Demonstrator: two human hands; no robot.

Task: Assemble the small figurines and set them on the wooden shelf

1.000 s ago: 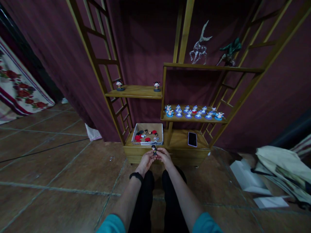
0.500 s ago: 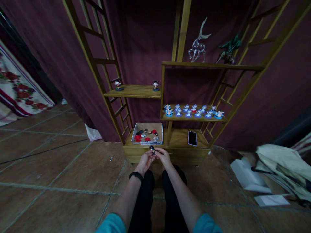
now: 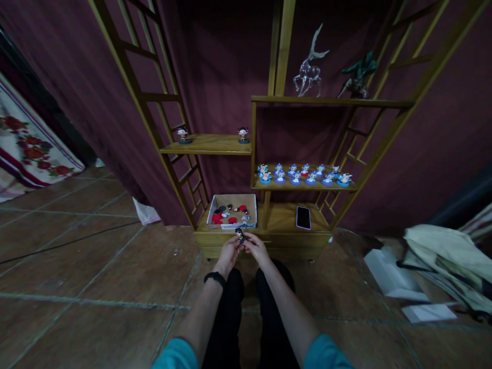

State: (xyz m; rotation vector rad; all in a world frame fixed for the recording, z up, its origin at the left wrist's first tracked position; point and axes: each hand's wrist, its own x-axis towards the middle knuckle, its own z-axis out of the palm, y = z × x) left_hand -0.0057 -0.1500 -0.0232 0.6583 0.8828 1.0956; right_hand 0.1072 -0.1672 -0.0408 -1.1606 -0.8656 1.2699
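A small dark-haired figurine (image 3: 240, 234) stands between my fingertips, just in front of the cardboard box. My left hand (image 3: 230, 251) is closed on its lower left side. From the right, my right hand (image 3: 257, 247) pinches the same figurine near its base. The fingers partly hide its lower part. The shallow open box (image 3: 251, 211) holds red and dark discs and several small figurine pieces. Two similar figurines with dark hair buns stand on the upper left shelf: one at the left end (image 3: 183, 135), one at the right end (image 3: 243, 135).
Several blue and white figurines (image 3: 295, 177) stand in rows on the middle right shelf (image 3: 300, 187). A phone (image 3: 303, 218) lies below them. A clear deer statue (image 3: 308, 72) and a dark green statue (image 3: 359, 77) are on the top shelf. White boxes (image 3: 395, 277) lie on the floor at right.
The figurine is slightly higher and more upright in my fingers. Both hands stay on it in nearly the same place. My view has shifted slightly.
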